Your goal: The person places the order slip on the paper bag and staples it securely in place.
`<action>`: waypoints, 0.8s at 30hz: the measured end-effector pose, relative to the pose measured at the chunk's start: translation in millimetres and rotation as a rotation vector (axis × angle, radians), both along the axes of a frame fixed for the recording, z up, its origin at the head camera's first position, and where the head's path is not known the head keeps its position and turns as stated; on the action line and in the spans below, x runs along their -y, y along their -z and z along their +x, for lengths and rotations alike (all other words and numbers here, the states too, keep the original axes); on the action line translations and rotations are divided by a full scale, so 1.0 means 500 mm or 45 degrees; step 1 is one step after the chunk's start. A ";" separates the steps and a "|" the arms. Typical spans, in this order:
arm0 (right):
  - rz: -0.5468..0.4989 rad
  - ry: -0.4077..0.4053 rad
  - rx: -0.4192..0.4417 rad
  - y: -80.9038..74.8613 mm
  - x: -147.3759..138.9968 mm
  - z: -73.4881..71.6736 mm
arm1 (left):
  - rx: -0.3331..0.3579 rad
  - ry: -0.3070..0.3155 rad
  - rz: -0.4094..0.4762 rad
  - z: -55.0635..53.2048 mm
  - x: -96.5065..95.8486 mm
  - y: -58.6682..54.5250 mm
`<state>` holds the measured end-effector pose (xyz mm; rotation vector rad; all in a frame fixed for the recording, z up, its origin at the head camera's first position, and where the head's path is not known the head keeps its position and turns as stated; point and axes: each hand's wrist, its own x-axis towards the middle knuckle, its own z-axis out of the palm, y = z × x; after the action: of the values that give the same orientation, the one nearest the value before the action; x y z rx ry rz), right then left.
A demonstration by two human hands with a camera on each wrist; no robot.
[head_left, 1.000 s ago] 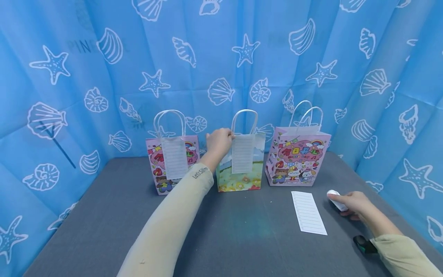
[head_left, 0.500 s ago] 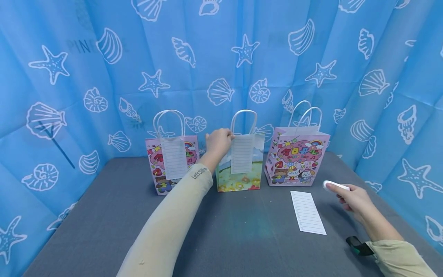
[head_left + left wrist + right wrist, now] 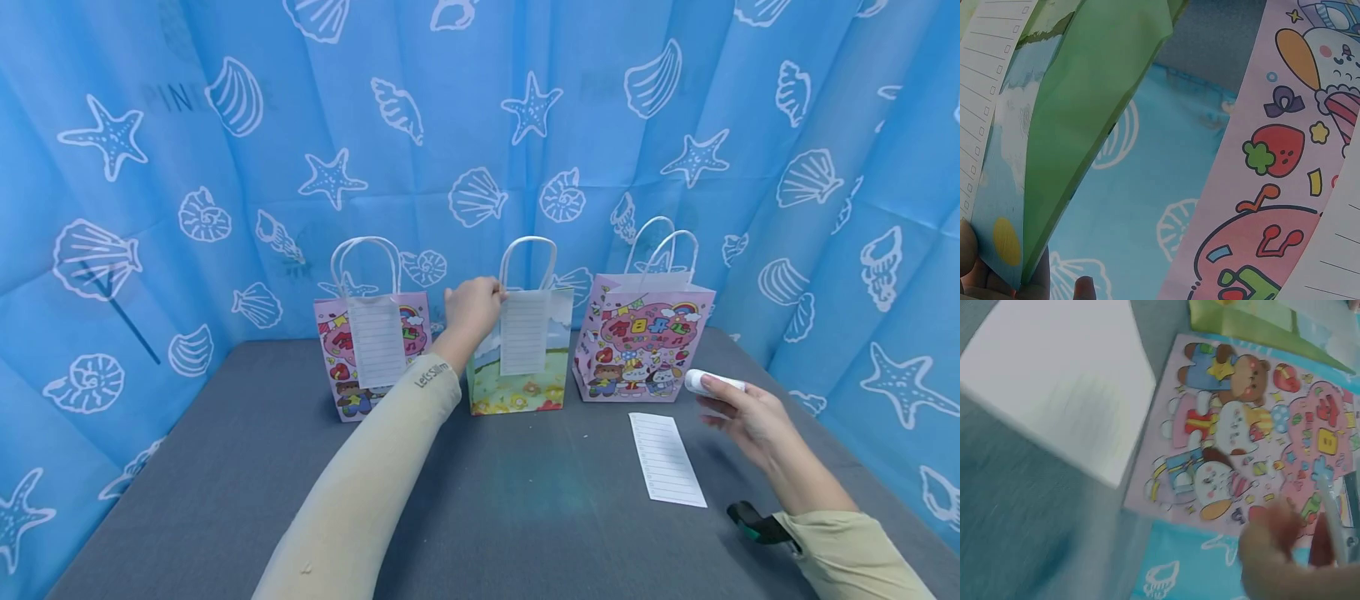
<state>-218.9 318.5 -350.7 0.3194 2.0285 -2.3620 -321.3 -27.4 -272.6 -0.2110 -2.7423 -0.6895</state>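
My left hand [image 3: 476,308] pinches the upper left corner of the middle gift bag [image 3: 555,387], green with a meadow print, together with the lined paper slip [image 3: 523,337] on its front. In the left wrist view, thumb and fingertips press the corner of this bag [image 3: 1079,112] from both sides. My right hand [image 3: 753,421] grips a small white oblong object [image 3: 714,383], its kind unclear, raised over the table just right of the right pink cartoon gift bag [image 3: 648,346]. Part of that white object [image 3: 1338,519] shows in the right wrist view, where the hand is blurred.
Another pink gift bag [image 3: 337,350] with a lined slip [image 3: 377,342] over its front stands at left. A loose lined slip [image 3: 667,460] lies on the grey table [image 3: 525,517] before the right bag. A blue shell-print curtain [image 3: 420,167] hangs behind. A dark strap [image 3: 757,525] hangs at the right wrist.
My right hand has lifted the white object off the table side and carried it up and left toward the right pink bag. The left hand keeps its hold on the middle bag.
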 end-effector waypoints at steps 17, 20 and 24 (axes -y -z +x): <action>-0.470 -0.276 -0.122 -0.030 0.064 -0.016 | 0.003 0.008 0.012 0.000 0.002 0.000; -0.381 -0.216 -0.100 -0.038 0.080 -0.017 | 0.001 0.013 0.010 -0.001 0.001 0.001; -0.334 -0.147 -0.124 -0.046 0.097 -0.017 | 0.002 0.018 0.014 -0.002 0.002 0.002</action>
<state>-227.6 269.9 -327.7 0.0802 1.6894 -2.5734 -322.4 -28.5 -273.5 -0.2276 -2.7406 -0.7090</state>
